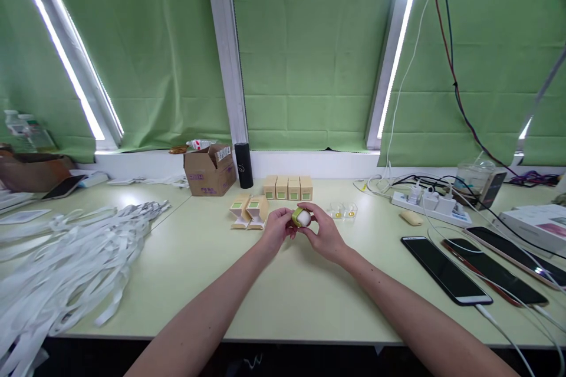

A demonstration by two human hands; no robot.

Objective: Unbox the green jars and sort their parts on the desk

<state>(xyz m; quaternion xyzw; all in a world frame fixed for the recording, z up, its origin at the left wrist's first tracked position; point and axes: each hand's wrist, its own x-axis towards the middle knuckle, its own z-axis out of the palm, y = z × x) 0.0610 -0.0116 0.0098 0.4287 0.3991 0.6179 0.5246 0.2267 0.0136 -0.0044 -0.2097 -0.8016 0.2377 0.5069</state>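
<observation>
Above the middle of the table I hold a small white round thing with a yellow-green band (302, 217); its exact kind I cannot make out. The fingers of my left hand (279, 227) grip its left side. My right hand (325, 232) pinches it from the right, thumb below and fingers over the top. Just left of my hands stand two opened cardboard boxes (249, 210) with green labels. Behind them is a row of several closed small kraft boxes (288, 187). To the right of my right hand sit several small clear containers (343, 210) with yellowish bits inside.
White ribbons (101, 253) heap over the table's left side. A brown carton (210, 170) and a black cylinder (243, 165) stand at the back. On the right are a power strip (431, 209), phones (446, 271) with charging cables, and a beige oblong object (411, 217).
</observation>
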